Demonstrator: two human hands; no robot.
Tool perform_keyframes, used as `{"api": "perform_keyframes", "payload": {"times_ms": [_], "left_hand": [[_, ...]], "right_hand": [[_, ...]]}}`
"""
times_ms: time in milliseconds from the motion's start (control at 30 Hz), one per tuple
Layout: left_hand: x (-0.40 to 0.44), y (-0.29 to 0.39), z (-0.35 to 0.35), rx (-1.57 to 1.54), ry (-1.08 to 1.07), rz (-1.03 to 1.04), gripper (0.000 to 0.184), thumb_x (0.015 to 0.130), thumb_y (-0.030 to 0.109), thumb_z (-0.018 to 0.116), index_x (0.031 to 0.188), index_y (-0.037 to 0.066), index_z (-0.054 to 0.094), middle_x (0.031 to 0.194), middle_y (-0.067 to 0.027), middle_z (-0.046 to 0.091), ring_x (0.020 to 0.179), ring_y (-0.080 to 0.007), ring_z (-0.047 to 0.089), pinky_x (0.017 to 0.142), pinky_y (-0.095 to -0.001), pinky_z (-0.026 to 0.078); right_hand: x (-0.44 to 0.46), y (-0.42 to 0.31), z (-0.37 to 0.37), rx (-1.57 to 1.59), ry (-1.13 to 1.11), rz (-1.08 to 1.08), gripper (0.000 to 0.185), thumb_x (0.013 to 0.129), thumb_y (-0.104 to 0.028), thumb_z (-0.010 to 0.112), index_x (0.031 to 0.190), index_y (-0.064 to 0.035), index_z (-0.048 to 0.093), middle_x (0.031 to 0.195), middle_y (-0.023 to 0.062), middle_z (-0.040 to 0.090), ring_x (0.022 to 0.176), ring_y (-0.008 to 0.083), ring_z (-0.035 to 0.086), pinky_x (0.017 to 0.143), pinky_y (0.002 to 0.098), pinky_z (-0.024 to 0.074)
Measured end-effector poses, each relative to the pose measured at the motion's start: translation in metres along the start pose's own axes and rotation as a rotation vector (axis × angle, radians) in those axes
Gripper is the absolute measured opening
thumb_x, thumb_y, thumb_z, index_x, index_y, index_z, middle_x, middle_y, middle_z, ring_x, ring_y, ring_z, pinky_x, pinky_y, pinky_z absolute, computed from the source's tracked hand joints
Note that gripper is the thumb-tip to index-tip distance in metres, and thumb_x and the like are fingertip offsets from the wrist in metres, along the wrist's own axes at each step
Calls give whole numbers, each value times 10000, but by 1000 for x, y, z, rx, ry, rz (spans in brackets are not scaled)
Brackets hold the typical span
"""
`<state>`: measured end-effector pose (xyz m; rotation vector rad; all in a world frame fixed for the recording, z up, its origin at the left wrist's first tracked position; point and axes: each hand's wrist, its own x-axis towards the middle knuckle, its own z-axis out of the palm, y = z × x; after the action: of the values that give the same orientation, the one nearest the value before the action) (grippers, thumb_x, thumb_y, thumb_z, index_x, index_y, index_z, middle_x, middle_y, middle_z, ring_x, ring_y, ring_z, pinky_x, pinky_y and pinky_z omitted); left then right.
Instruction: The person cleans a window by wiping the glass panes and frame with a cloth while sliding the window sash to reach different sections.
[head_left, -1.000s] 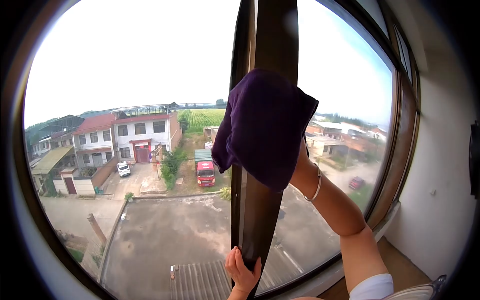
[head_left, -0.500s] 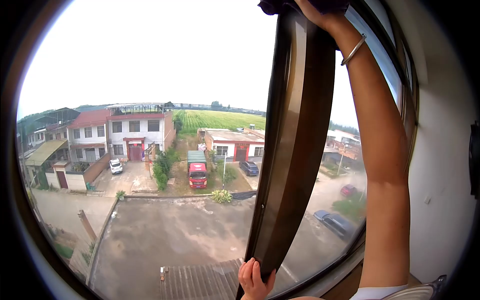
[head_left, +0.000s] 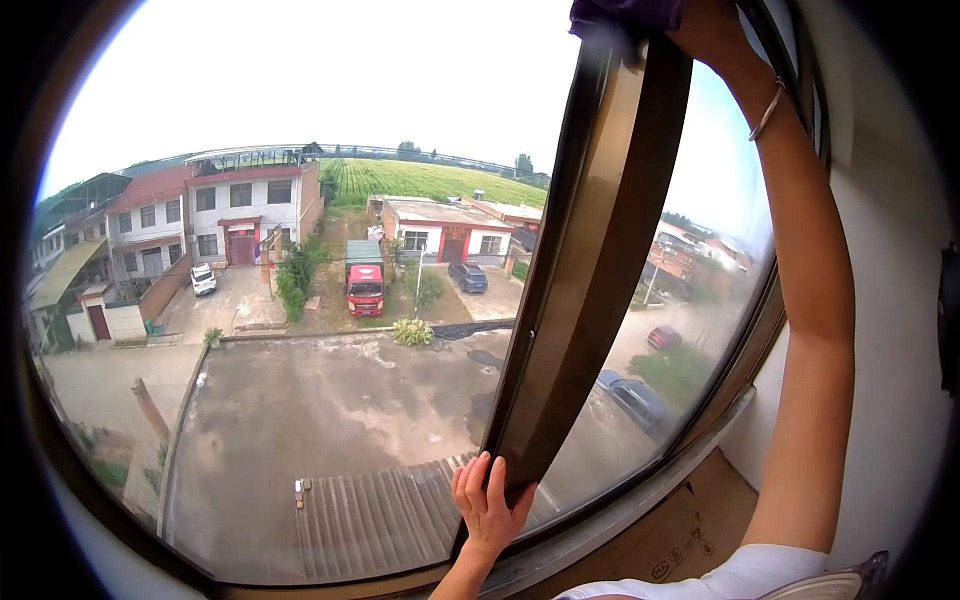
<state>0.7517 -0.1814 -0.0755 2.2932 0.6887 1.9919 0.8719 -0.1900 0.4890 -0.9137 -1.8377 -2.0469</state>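
Note:
A brown metal window frame upright [head_left: 585, 260] stands tilted in front of me. Near its lower end, my left hand [head_left: 488, 508] grips it, with the fingers on its left side and the thumb on its right. High up, my right hand [head_left: 715, 35] is closed on a purple cloth [head_left: 625, 14] and presses it against the top of the upright. A silver bangle [head_left: 768, 108] circles my right wrist. The fingers of the right hand are partly hidden by the cloth and the picture's top edge.
Hazy window glass [head_left: 690, 330] lies right of the upright. Below is the sill [head_left: 640, 510], with printed brown cardboard [head_left: 690, 530] beside it. A white wall [head_left: 890, 400] is at the right. Outside are a corrugated roof [head_left: 380, 525], a concrete surface [head_left: 330, 420], a red truck [head_left: 365, 290] and houses.
My view has shifted, so the outdoor scene sits further left and higher. More sill and cardboard show. My right hand and the cloth remain at the top of the upright, my left hand at its lower end.

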Motion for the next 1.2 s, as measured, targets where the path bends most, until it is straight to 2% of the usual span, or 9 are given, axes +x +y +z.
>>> {"api": "perform_keyframes", "payload": {"times_ms": [167,367,400,567,667,833,900,1067,1200], "left_hand": [[-12,14,-27,-43,105,-132,582,856,191,617,1321,-59,372,1275,-214,418,1183,-362,385,1046,-529,268],[-8,36,-60,-34,181,-54,546,862,200,592,1285,-59,364,1250,-203,416,1148,-340,400,1021,-518,287],[-10,38,-62,-32,178,-54,546,862,200,592,1285,-59,364,1250,-203,416,1148,-340,400,1021,-518,287],[-25,40,-70,-3,130,-83,536,848,173,600,1275,-60,374,1253,-215,433,1142,-338,410,1025,-518,283],[-25,40,-72,-21,109,-91,525,849,163,598,1272,-58,380,1255,-220,437,1147,-340,410,1028,-516,279],[-18,45,-82,-10,164,-127,454,838,143,609,1230,-25,451,1225,-182,479,1133,-325,450,1026,-471,306],[-18,46,-80,-18,171,-158,454,840,146,607,1231,-24,451,1226,-182,479,1136,-325,448,1027,-473,305],[-23,50,-74,-48,96,-171,518,868,176,585,1288,-52,384,1256,-202,427,1163,-341,409,1041,-514,277],[-22,49,-66,-76,75,-166,513,866,177,588,1289,-51,407,1251,-208,441,1157,-347,417,1029,-523,294]], "right_hand": [[-73,-81,-14,160,-51,-244,356,802,-299,665,1114,-127,667,1088,80,648,1091,267,576,991,404,425],[-235,-247,-26,817,-528,-35,477,802,-399,672,1185,-128,586,1217,91,590,1146,252,552,1051,398,386],[-233,-258,-33,873,-686,-94,660,777,-447,712,1305,-103,515,1306,104,547,1215,257,517,1068,372,369],[-186,-190,-5,1139,-537,-45,630,743,-460,724,1234,-94,577,1216,91,595,1129,270,562,1014,371,413],[-145,-84,7,10,-106,-412,564,791,-303,633,1310,-99,551,1333,138,537,1219,319,516,1064,496,340],[-32,25,6,-384,25,-282,370,962,-277,418,1181,-29,585,1186,160,604,1131,302,551,987,400,407],[-23,17,-1,689,-105,450,451,993,-338,391,1245,8,533,1256,184,559,1194,295,508,1039,369,360],[-122,-1,35,167,171,50,440,938,-254,496,1293,6,513,1297,196,533,1198,373,505,1047,451,383],[-209,-134,36,1299,-218,659,468,886,-191,551,1314,-9,498,1321,176,507,1197,326,509,1090,458,353]]}}
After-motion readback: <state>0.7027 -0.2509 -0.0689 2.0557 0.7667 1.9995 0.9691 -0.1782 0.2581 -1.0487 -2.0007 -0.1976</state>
